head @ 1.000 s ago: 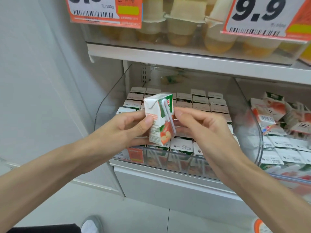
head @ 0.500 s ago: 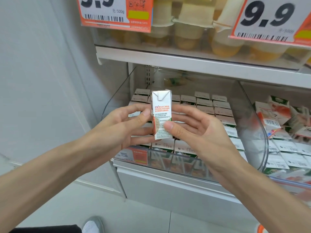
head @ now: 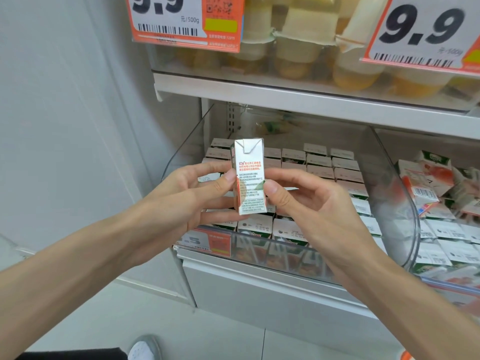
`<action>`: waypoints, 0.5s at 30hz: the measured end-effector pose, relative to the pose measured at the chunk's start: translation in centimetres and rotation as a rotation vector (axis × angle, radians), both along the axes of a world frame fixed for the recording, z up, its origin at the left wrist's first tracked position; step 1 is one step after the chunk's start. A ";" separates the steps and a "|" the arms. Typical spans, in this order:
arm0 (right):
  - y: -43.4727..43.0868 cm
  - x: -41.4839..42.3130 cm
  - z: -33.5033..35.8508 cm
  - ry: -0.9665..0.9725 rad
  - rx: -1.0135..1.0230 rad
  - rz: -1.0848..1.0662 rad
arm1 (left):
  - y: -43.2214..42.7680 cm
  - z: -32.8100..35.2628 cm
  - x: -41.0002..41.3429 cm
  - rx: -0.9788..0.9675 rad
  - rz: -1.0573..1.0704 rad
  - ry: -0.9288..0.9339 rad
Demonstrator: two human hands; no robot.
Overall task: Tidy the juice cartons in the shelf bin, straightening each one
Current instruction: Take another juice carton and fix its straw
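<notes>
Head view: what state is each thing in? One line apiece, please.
held carton: upright, lifted, printed side facing the camera.
left hand: pinches the held carton's left edge.
right hand: pinches its right edge.
rowed cartons: upright, in neat rows.
far-right cartons: some tumbled and tilted.

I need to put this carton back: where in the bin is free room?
The one bare-looking patch is the strip behind the back row of cartons, against the rear wall of the bin. Rows ahead are packed tight; the left hand, right hand and held carton hide the middle.
</notes>
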State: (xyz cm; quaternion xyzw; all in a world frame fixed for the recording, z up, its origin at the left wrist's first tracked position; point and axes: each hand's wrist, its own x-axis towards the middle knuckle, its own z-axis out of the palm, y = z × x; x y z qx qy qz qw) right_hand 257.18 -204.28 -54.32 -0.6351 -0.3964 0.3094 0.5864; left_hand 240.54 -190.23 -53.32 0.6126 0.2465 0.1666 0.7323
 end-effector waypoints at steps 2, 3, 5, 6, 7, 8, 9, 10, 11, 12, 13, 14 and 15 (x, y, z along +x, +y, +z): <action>0.0 0.0 0.0 0.027 0.017 -0.001 | 0.0 -0.1 -0.1 0.036 -0.018 0.000; 0.0 0.1 0.0 0.044 0.031 -0.004 | -0.1 -0.1 0.0 0.056 -0.025 -0.001; 0.1 0.1 0.0 0.049 0.050 0.001 | -0.2 -0.2 0.1 0.088 -0.027 0.000; 0.1 0.1 0.0 0.036 0.049 0.009 | -0.2 -0.2 0.2 0.097 -0.016 0.003; 0.0 0.1 0.0 0.017 0.042 0.018 | -0.2 -0.2 0.2 0.098 0.001 0.007; 0.0 0.0 0.0 -0.006 0.031 0.024 | -0.2 -0.2 0.3 0.093 0.018 0.011; 0.0 -0.1 0.0 -0.024 0.017 0.024 | -0.3 -0.3 0.3 0.086 0.029 0.013; 0.0 -0.1 -0.1 -0.030 0.006 0.019 | -0.3 -0.2 0.3 0.079 0.031 0.013; 0.1 -0.1 -0.1 -0.017 -0.002 0.007 | -0.3 -0.2 0.2 0.072 0.025 0.011; 0.2 -0.1 -0.2 0.011 -0.009 -0.013 | -0.3 -0.2 0.2 0.066 0.013 0.009; 0.2 0.0 -0.1 0.047 -0.014 -0.036 | -0.3 -0.2 0.2 0.059 0.000 0.006; 0.2 0.0 -0.1 0.077 -0.015 -0.055 | -0.2 -0.2 0.2 0.051 -0.011 0.004; 0.2 0.1 0.0 0.092 -0.016 -0.067 | -0.1 -0.1 0.1 0.045 -0.022 0.001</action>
